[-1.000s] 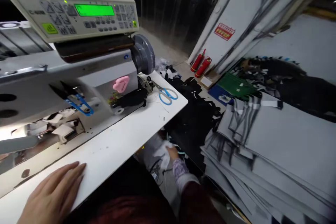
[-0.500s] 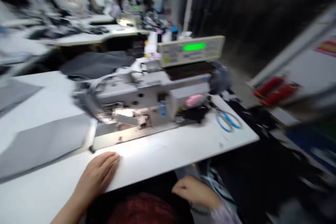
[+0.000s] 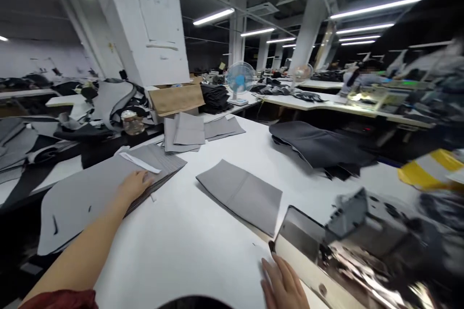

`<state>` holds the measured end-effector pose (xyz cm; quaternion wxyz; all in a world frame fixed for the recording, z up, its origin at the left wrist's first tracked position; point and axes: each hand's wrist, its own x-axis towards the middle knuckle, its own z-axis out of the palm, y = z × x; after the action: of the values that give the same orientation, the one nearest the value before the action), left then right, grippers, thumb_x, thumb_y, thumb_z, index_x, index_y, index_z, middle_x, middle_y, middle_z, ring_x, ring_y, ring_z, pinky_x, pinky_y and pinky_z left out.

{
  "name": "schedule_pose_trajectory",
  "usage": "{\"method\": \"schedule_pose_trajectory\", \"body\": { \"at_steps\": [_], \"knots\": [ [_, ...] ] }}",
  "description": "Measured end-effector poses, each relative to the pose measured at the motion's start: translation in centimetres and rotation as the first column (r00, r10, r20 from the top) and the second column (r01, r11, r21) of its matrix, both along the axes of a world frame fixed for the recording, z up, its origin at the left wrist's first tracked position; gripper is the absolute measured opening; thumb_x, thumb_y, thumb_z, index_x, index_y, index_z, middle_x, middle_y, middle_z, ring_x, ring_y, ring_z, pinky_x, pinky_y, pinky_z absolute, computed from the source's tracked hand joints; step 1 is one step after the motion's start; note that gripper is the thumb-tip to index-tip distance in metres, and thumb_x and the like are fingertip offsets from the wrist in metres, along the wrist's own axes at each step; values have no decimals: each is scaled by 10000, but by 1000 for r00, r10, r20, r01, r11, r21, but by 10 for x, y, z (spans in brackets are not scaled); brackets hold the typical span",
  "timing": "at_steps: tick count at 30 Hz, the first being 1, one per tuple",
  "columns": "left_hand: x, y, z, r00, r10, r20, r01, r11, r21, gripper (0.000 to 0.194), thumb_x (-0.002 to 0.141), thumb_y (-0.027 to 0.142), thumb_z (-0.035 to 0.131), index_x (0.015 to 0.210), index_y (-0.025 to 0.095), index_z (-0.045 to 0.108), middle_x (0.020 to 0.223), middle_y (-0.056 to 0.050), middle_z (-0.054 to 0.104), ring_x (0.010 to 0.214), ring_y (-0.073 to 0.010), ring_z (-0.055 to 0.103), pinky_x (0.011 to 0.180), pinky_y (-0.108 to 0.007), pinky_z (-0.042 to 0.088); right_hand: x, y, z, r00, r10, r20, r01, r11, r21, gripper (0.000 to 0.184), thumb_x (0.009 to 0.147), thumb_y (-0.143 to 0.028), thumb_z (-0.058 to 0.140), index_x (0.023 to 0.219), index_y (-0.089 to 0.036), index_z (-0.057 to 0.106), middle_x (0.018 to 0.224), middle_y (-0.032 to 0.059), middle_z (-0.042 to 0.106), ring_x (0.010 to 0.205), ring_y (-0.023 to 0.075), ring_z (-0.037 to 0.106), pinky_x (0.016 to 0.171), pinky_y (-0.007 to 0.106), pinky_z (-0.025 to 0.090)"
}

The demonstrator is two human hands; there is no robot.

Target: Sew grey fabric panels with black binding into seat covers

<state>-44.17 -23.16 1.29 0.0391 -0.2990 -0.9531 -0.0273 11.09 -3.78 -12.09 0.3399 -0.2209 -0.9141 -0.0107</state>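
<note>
The counter [image 3: 163, 251] here is white, its flat panels [image 3: 90, 188] grey, that fabric pile [image 3: 308, 142] charcoal, the wrapper [image 3: 418, 170] yellow-and-white, the fan [image 3: 239, 81] blue-centred.

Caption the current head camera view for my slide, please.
Left hand at a stack of gray panels, right hand on the white table beside the sewing machine.
</note>
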Motion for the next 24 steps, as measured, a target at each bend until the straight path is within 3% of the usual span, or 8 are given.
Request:
{"method": "schedule_pose_trajectory", "body": {
  "at_steps": [3,5,7,11,15,17,21,24],
  "knots": [
    [-14,-9,-2,994,-26,108,31,999,-45,905,730,712,577,1423,131,544,1414,-230,556,1234,-401,570,1008,-464,459,-34,17,5,998,-63,4,63,997,50,420,984,-390,527,1371,-232,574,1431,176,546,1272,407,555,986,570,521],
    [-15,-15,0,985,-39,170,54,995,-81,903,706,678,597,1431,142,540,1413,-226,554,1240,-401,564,1028,-468,443,-50,32,11,999,-49,16,48,996,76,483,976,-474,522,1385,-219,560,1443,192,531,1273,433,542,979,609,502],
    [-13,-23,3,976,-19,215,37,996,-83,804,744,624,560,1390,146,579,1365,-216,594,1194,-380,597,1018,-458,448,-62,48,14,999,-23,35,21,999,46,466,988,-516,485,1338,-232,603,1344,171,615,1177,397,611,930,567,533],
    [-9,-37,13,954,-17,299,22,1000,-15,612,826,570,483,1272,192,665,1270,-145,686,1120,-331,647,936,-392,486,-71,75,17,996,-6,93,28,970,-240,457,1028,-520,374,1168,-243,709,1087,114,732,1001,313,687,878,466,561],
    [5,-36,29,969,-23,247,27,1000,-15,514,890,421,386,1228,190,698,1257,-123,706,1124,-338,648,897,-390,494,-74,102,36,986,-52,159,140,779,-611,506,1029,-520,329,1189,-229,710,1177,98,722,1083,279,678,929,409,548],
    [26,-29,42,981,-59,184,53,998,41,534,896,373,370,1308,190,656,1293,-116,691,1154,-338,634,925,-391,489,-76,110,46,981,-71,181,175,733,-658,480,1025,-452,337,1261,-225,689,1199,98,711,1115,265,667,940,390,540],
    [110,-2,66,914,-310,262,242,934,261,567,926,385,375,1455,250,529,1366,-38,657,1196,-287,622,980,-344,494,-74,95,48,970,-99,223,192,872,-450,384,988,-299,423,1167,-256,761,1104,140,691,1053,310,658,935,481,523],
    [204,39,59,754,-589,291,478,796,372,546,951,391,394,1479,296,496,1406,-14,632,1248,-262,599,1056,-345,468,-59,55,39,973,-132,190,186,934,-304,356,950,-207,523,1213,-313,738,1336,151,599,1262,377,543,1022,607,455]
  ]
}}
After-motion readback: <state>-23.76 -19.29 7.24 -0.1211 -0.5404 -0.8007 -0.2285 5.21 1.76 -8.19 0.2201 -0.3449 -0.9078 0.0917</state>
